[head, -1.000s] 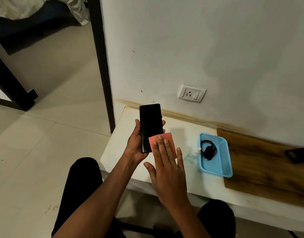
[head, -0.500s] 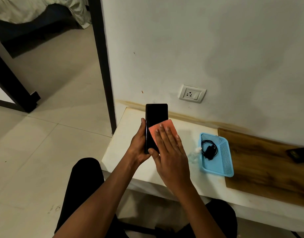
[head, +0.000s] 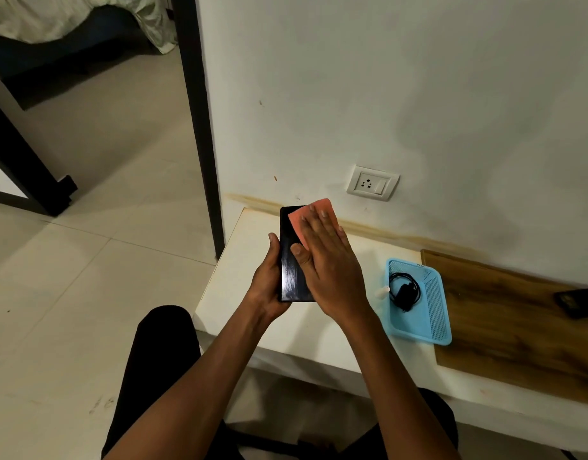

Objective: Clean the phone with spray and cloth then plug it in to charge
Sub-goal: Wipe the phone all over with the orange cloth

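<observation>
Phone (head: 291,270), black and streaked glossy, gripped in left hand (head: 267,287), right hand's (head: 329,270) flat fingers (head: 314,224) on orange cloth (head: 314,212).

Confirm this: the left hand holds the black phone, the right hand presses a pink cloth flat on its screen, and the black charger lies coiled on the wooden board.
Not quite. The head view shows the coiled black charger lying in the light blue plastic basket, not on the wooden board. The rest holds.

Both forearms (head: 199,386) are bare, no sleeves reaching them, no watch or rings showing. Black trousers (head: 160,356) cover both legs below the arms.
</observation>
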